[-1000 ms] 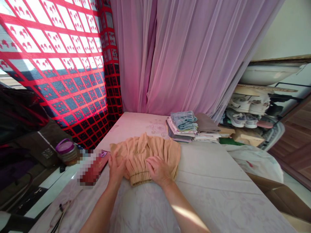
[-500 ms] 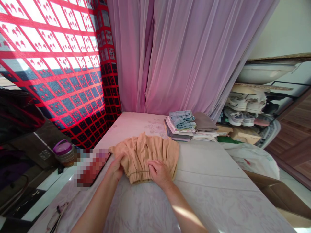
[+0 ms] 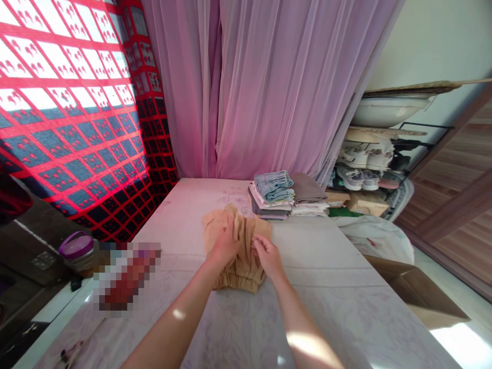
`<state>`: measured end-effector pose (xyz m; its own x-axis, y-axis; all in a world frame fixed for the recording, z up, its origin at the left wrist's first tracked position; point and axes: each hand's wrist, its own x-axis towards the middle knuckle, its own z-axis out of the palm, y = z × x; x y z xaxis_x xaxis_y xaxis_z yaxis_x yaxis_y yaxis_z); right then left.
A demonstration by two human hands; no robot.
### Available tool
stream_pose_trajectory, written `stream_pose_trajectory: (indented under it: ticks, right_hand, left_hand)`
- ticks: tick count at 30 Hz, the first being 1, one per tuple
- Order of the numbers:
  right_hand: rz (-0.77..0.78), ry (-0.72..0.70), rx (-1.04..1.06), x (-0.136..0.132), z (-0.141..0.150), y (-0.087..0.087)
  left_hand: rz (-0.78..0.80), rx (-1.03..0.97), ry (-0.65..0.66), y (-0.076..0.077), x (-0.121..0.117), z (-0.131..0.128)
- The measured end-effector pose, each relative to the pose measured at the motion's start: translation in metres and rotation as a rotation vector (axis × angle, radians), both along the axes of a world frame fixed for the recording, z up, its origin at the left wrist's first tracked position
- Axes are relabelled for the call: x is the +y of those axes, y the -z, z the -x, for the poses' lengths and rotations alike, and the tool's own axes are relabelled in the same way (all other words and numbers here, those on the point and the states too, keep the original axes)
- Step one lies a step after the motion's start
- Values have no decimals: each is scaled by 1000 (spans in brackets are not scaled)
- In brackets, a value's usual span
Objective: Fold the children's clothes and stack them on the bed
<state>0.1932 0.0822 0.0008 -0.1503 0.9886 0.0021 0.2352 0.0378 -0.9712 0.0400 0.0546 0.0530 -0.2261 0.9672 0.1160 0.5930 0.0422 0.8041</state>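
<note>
A tan garment (image 3: pixel 246 256) with a gathered elastic waistband lies bunched on the patterned bed-like surface, the waistband towards me. Whether it is shorts or a skirt I cannot tell. My left hand (image 3: pixel 225 245) rests on its left half, fingers stretched forward along the cloth. At the right side, my right hand (image 3: pixel 268 254) is closed, pinching a fold of the fabric between thumb and fingers. Deep creases run between the two hands.
Folded clothes (image 3: pixel 272 197), light-blue jeans-like cloth on top, are stacked behind the garment beside a grey folded stack (image 3: pixel 307 188). A pixelated red object (image 3: pixel 128 282) lies left. An open cardboard box (image 3: pixel 415 292) and a shoe rack (image 3: pixel 365 164) stand right.
My left hand has moved right and forward over the garment. The garment is narrower, its left part gathered inwards. My right hand has shifted slightly right. The view has turned.
</note>
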Motion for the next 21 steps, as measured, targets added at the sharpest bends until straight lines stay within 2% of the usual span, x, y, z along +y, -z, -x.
stream_pose_trajectory:
  ticks: [3,5,9,11,13,16,19,21]
  right_hand:
    - [149,29,-2,12,-9,7]
    - [177,24,-56,17,-11,10]
    - [43,-1,-289,23,-9,9]
    - [-34,38,-436,24,-10,4]
    - [-74,107,-572,24,-15,-1]
    - [-62,191,-704,23,-27,-5]
    - [33,210,-723,22,-39,-4]
    - [110,186,-694,23,-42,-1]
  left_hand:
    - [182,249,109,12,-8,-18]
    - [193,340,156,18,-16,-23]
    - [141,453,254,22,-30,-24]
    - [156,461,284,20,-34,-21]
    - [139,427,284,17,-37,-17]
    - [-6,351,242,12,-36,-6]
    - [-139,327,197,11,-32,10]
    - [-151,374,159,17,-28,20]
